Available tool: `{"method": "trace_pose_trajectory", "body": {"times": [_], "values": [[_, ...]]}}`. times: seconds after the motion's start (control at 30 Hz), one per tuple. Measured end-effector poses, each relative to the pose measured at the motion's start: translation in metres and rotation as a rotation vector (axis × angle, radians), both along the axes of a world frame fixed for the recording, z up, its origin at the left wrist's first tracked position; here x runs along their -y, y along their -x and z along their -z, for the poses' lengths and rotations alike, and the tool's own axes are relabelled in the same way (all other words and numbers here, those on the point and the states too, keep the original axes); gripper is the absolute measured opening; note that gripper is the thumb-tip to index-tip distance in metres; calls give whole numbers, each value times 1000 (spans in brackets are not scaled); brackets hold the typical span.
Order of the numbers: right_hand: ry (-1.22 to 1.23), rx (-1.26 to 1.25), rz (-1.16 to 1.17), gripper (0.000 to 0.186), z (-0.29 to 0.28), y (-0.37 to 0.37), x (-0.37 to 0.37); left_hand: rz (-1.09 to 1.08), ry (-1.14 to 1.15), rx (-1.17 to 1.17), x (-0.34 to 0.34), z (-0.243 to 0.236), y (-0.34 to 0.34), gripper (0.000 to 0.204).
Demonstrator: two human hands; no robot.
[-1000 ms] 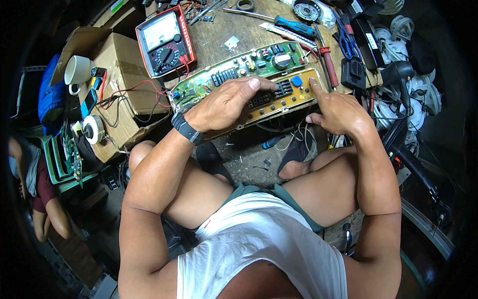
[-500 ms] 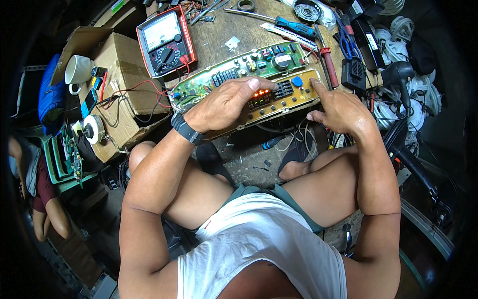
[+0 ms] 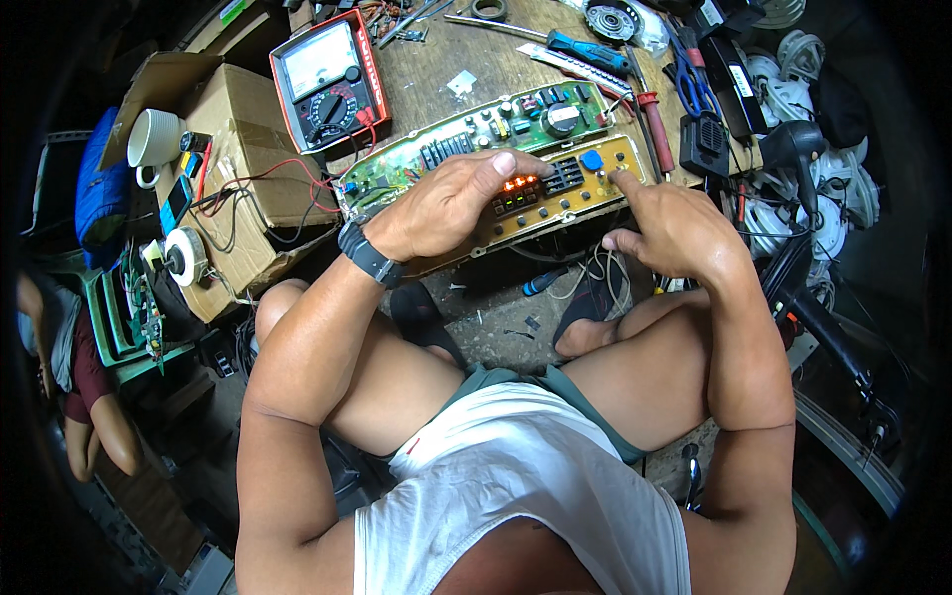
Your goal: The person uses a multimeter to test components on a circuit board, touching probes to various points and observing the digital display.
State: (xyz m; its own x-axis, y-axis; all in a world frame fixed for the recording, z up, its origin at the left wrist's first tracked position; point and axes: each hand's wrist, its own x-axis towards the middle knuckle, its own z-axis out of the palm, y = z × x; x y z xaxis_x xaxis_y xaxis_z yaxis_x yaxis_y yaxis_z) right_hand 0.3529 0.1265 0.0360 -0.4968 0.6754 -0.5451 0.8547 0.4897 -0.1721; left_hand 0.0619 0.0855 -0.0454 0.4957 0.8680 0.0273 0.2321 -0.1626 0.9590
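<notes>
A brown circuit board (image 3: pixel 535 226) with a lit red display (image 3: pixel 520 184), a blue round component (image 3: pixel 591 160) and small push buttons lies at the table's near edge. Just beyond it is a green circuit board (image 3: pixel 516 127) crowded with components. My left hand (image 3: pixel 451 208) reaches flat across both boards' left part, its fingers stretched toward the display and shading it; it holds nothing. With its index finger extended, my right hand (image 3: pixel 679 223) touches the brown board's right end by a button near the blue component. The right thumb stands apart, below the board's edge.
An analog multimeter (image 3: pixel 327 84) stands beyond my left hand, its leads running over a cardboard box (image 3: pixel 243 149). A blue screwdriver (image 3: pixel 587 52), a cutter knife (image 3: pixel 575 69) and a soldering iron (image 3: pixel 654 129) lie on the wooden table (image 3: pixel 426 79). Another person's leg (image 3: pixel 104 426) shows at left.
My right index finger has shifted slightly left and nearer to me, from the brown board's far right corner to a spot by a button. My left hand has stayed nearly still.
</notes>
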Motion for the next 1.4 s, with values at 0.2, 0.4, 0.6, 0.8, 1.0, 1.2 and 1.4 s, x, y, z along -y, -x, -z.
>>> {"method": "trace_pose_trajectory", "body": {"times": [0.2,0.4,0.6,0.8,1.0,1.2,1.4], "values": [[185,-324,-279,59,11,18,24,18,73,-4,-2,1,2,80],[189,-251,-482,88,28,50,50,20,89,8,-2,-6,2,79],[155,-214,-504,90,30,54,50,22,67,11,-1,-5,7,78],[219,-90,-504,93,21,60,45,14,73,18,0,-6,6,78],[208,-220,-481,120,40,48,48,22,88,14,0,-4,5,79],[221,-220,-479,117,33,46,45,28,78,-11,-1,-6,5,80],[184,-263,-472,113,39,41,48,21,92,-1,-2,-5,1,80]]}}
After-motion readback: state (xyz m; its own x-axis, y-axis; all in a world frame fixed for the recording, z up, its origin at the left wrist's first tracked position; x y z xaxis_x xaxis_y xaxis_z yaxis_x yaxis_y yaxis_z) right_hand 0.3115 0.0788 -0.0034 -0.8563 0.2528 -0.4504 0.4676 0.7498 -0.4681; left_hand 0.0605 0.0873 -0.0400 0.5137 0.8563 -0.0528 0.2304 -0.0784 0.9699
